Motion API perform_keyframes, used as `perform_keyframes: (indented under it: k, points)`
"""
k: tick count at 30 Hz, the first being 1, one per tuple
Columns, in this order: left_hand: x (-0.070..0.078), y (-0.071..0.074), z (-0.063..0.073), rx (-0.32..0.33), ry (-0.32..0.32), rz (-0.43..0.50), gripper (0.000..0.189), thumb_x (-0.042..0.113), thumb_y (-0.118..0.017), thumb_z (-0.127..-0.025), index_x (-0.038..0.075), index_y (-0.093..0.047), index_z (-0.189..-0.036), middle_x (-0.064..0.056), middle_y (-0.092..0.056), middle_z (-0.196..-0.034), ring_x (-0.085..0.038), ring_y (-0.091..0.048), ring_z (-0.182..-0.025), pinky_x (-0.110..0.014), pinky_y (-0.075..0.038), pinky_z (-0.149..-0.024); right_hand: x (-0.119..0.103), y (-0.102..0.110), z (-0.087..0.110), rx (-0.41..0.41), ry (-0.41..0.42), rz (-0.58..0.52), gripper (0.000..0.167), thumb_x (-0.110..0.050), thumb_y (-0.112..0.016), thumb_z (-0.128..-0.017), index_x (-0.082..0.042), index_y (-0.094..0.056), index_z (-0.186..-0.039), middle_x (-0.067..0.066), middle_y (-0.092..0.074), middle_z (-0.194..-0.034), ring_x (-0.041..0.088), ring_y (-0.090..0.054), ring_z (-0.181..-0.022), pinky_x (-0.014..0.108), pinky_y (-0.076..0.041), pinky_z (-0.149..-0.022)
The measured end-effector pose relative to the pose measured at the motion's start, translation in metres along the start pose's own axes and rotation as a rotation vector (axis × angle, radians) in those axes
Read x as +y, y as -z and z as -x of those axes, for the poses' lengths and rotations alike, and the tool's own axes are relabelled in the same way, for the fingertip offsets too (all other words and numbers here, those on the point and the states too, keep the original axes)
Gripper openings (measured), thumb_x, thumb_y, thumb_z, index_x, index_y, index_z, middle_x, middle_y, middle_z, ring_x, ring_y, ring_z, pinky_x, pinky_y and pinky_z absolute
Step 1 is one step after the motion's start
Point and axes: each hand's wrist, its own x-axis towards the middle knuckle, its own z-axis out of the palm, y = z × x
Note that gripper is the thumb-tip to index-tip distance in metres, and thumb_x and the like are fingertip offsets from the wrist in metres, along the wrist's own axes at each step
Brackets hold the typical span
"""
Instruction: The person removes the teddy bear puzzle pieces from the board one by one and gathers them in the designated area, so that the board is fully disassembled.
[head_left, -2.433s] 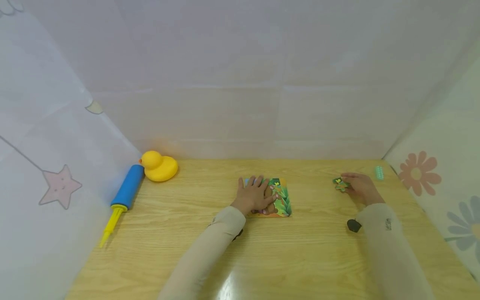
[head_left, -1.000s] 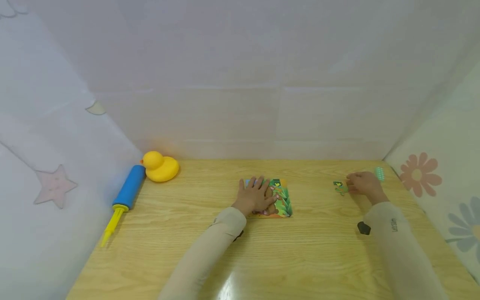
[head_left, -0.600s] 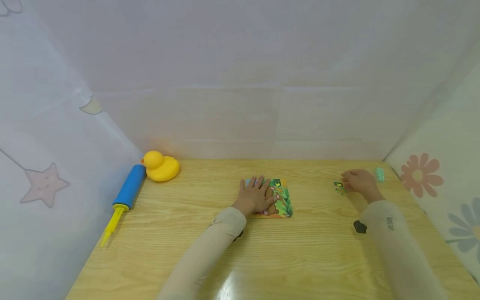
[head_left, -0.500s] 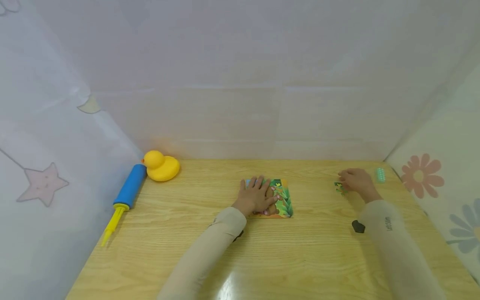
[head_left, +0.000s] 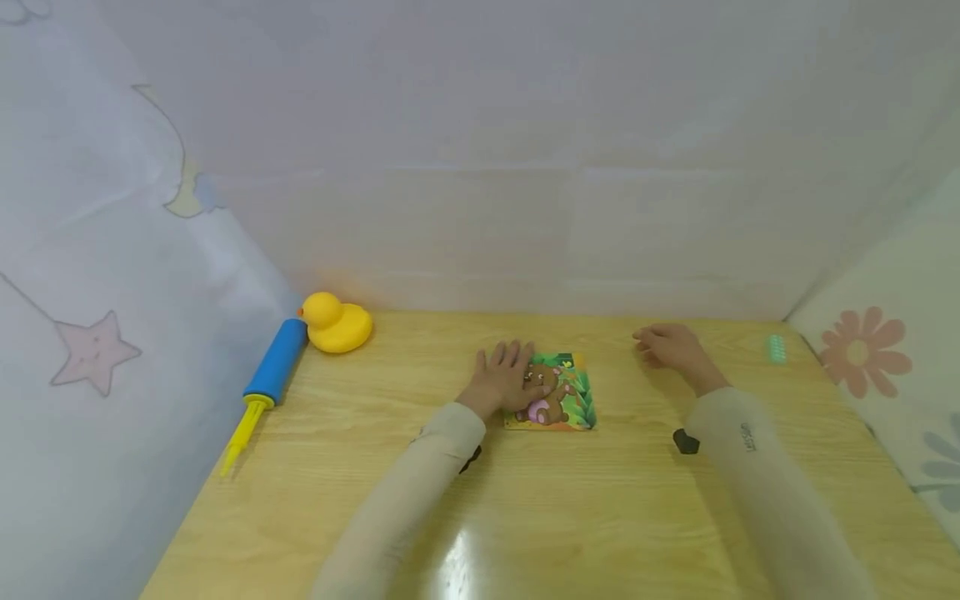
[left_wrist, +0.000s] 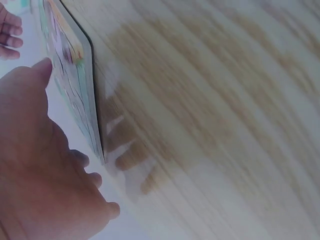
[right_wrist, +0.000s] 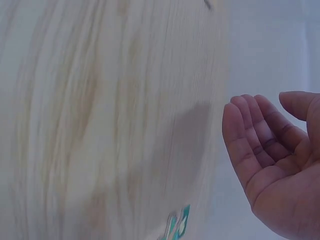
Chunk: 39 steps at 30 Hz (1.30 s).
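Observation:
Fingers spread, my left hand lies over the left side of a square bear jigsaw puzzle. The left wrist view shows the thumb close over the edge of the puzzle. To the right of the puzzle, my right hand hovers near the back of the table, fingers loosely bent. Its palm holds nothing in the right wrist view. A small green jigsaw piece lies on the table at the bottom of that view; in the head view my right hand hides it.
A yellow rubber duck and a blue hand pump with a yellow nozzle are at the back left. A small mint-green bumpy object lies at the back right. Patterned cloth walls enclose the wooden table.
My left hand has shifted left, uncovering more of the bear. My right hand has let go of the jigsaw piece and moved left, past it. The head view has turned slightly.

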Motion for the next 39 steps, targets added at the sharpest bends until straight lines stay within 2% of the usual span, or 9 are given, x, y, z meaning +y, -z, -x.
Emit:
perform_keyframes:
  k: [6, 11, 16, 19, 24, 32, 39]
  points:
    - [-0.004, 0.002, 0.003, -0.004, 0.023, 0.013, 0.094, 0.077, -0.032, -0.097, 0.021, 0.0, -0.165, -0.005, -0.001, -0.173, -0.029, -0.002, -0.16, -0.061, -0.003, -0.127, -0.025, -0.03, -0.011, -0.037, 0.027, -0.003, 0.049, -0.03, -0.043, -0.109, 0.004, -0.054, -0.143, 0.029, -0.062, -0.134, 0.04, -0.066, -0.117, 0.042, -0.06, -0.093]
    - [-0.005, 0.003, 0.008, 0.001, 0.021, 0.008, 0.091, 0.076, -0.032, -0.097, 0.024, -0.003, -0.165, -0.004, -0.003, -0.173, -0.029, -0.004, -0.16, -0.062, -0.003, -0.127, -0.034, -0.052, -0.019, -0.072, 0.054, 0.053, 0.045, -0.025, -0.042, -0.109, 0.004, -0.057, -0.14, 0.027, -0.065, -0.129, 0.035, -0.072, -0.107, 0.039, -0.062, -0.087]
    - [-0.003, 0.003, 0.011, 0.013, 0.012, 0.007, 0.09, 0.078, -0.03, -0.096, 0.027, -0.005, -0.165, -0.003, -0.005, -0.173, -0.029, -0.004, -0.16, -0.063, -0.003, -0.126, -0.039, -0.068, -0.025, -0.097, 0.064, 0.059, 0.043, -0.025, -0.045, -0.108, 0.003, -0.061, -0.137, 0.025, -0.069, -0.123, 0.026, -0.074, -0.094, 0.037, -0.063, -0.081]
    - [-0.002, 0.002, 0.009, 0.009, 0.018, -0.004, 0.09, 0.079, -0.03, -0.096, 0.028, -0.003, -0.165, -0.003, -0.004, -0.173, -0.029, -0.003, -0.161, -0.062, -0.002, -0.127, -0.044, -0.076, -0.026, -0.108, 0.071, 0.065, 0.041, -0.025, -0.046, -0.107, 0.002, -0.064, -0.133, 0.021, -0.072, -0.112, 0.019, -0.073, -0.087, 0.035, -0.063, -0.078]
    - [-0.003, -0.003, 0.002, 0.0, 0.033, 0.008, 0.093, 0.081, -0.032, -0.094, 0.029, -0.002, -0.165, -0.002, -0.002, -0.174, -0.029, 0.0, -0.161, -0.062, 0.001, -0.126, -0.052, -0.086, -0.025, -0.124, 0.086, 0.102, 0.038, -0.024, -0.049, -0.107, 0.002, -0.068, -0.125, 0.014, -0.069, -0.088, 0.017, -0.067, -0.074, 0.032, -0.061, -0.07]
    - [-0.005, -0.013, -0.015, -0.037, 0.06, 0.015, 0.096, 0.082, -0.031, -0.093, 0.029, 0.006, -0.164, 0.0, 0.008, -0.173, -0.027, 0.011, -0.16, -0.061, 0.008, -0.126, -0.062, -0.097, -0.019, -0.116, 0.094, 0.215, 0.038, -0.023, -0.05, -0.105, 0.005, -0.07, -0.12, 0.017, -0.075, -0.093, 0.022, -0.072, -0.079, 0.033, -0.062, -0.072]
    - [-0.008, -0.019, -0.027, -0.074, 0.076, 0.006, 0.099, 0.083, -0.031, -0.092, 0.028, 0.009, -0.163, 0.001, 0.012, -0.172, -0.027, 0.015, -0.159, -0.062, 0.01, -0.125, -0.066, -0.098, -0.016, -0.096, 0.089, 0.26, 0.034, -0.022, -0.053, -0.104, 0.003, -0.076, -0.1, 0.012, -0.072, -0.077, 0.016, -0.067, -0.066, 0.029, -0.059, -0.066]
